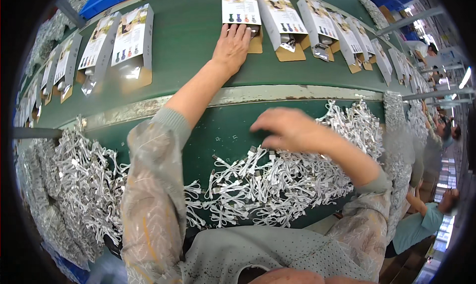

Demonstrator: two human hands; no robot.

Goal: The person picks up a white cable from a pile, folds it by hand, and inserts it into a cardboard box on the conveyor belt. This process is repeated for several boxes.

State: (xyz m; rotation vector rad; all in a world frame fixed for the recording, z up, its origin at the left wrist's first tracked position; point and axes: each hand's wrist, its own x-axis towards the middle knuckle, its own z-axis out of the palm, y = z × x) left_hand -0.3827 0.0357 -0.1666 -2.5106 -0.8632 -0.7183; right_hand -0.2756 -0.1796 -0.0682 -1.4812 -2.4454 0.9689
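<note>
My left hand (232,51) reaches forward onto the green belt and grips the near, open end of a white printed box (241,7). Its fingers lie over the lower edge of the printed panel; the thumb is hidden. Brown flaps and something shiny show at the box's opening. Blurred by motion, my right hand (290,129) hangs over the near green worktop, just above a heap of short white cables (277,185). Its thumb and forefinger are apart, and nothing shows between them. The cables are bundled in loops with metal plugs.
More open boxes (282,19) line the green belt (186,41) on both sides. A worn metal rail (287,92) divides belt and worktop. Another cable heap (89,185) lies left, beside bubble-wrap bundles (49,204). A co-worker in a light-blue shirt (416,227) is at right.
</note>
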